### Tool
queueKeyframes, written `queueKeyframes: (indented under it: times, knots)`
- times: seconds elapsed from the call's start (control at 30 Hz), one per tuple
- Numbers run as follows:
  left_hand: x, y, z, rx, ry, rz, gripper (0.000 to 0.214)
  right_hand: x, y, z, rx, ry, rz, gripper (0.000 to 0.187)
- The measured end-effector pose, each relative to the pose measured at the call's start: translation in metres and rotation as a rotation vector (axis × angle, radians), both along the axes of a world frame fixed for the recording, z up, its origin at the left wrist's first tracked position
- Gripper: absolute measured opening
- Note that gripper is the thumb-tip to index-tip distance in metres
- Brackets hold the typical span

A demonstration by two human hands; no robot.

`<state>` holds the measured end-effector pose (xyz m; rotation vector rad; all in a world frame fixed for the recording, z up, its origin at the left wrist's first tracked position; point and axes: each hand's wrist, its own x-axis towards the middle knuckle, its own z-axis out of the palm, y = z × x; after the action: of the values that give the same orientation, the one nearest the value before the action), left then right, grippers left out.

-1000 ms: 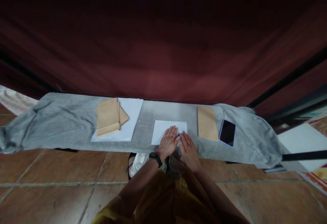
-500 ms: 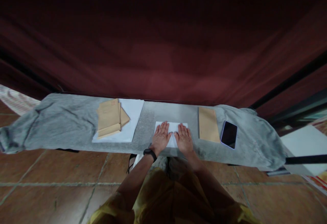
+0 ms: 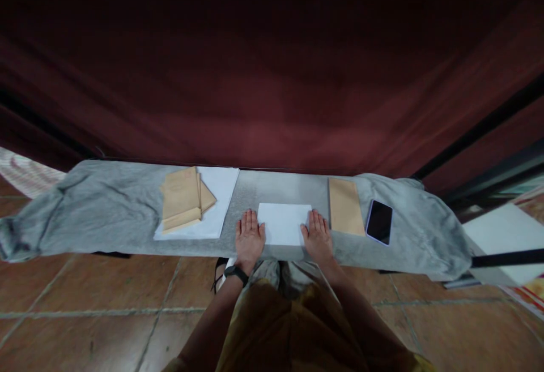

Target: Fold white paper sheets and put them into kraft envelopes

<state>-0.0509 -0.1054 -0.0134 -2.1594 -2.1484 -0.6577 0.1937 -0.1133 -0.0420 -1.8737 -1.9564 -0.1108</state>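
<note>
A white sheet of paper [image 3: 284, 224], small and rectangular, lies flat on the grey cloth in front of me. My left hand [image 3: 250, 239] rests palm down at its left edge, fingers stretched out, with a dark band on the wrist. At the right edge my right hand [image 3: 318, 239] lies flat too, its thumb by the paper's border. Neither hand grips anything. To the right of that hand is a brown envelope [image 3: 346, 206]. Left of my left hand, several brown envelopes [image 3: 182, 193] are piled on larger white sheets [image 3: 227, 191].
A grey cloth [image 3: 114, 208] covers the long narrow surface. A phone [image 3: 379, 222] with a purple edge lies at the right. Behind stands a dark red fabric wall [image 3: 272, 106]. Brown floor tiles [image 3: 106, 287] show in front, and a white board [image 3: 510, 230] is at far right.
Both hands have slid apart, from the middle of the white paper out to its left and right edges. The paper's surface is now uncovered. The envelopes and phone stay in place.
</note>
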Motion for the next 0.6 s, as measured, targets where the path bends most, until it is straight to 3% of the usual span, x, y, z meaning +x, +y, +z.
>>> queueKeyframes:
  times: [0.17, 0.33, 0.47, 0.6]
  knots:
    - [0.004, -0.006, 0.008, -0.038, -0.077, 0.047, 0.053, 0.003, -0.005, -0.001, 0.032, 0.006, -0.007, 0.06]
    - [0.005, 0.007, 0.018, -0.119, -0.408, 0.125, 0.05, 0.001, -0.006, 0.002, -0.008, 0.024, -0.015, 0.06]
    - [0.004, 0.018, 0.025, -0.25, -0.684, 0.217, 0.033, 0.001, -0.006, 0.003, 0.035, 0.047, -0.009, 0.059]
    - [0.005, 0.019, 0.029, -0.232, -0.78, 0.201, 0.007, 0.003, -0.006, 0.003, 0.031, 0.065, 0.0, 0.057]
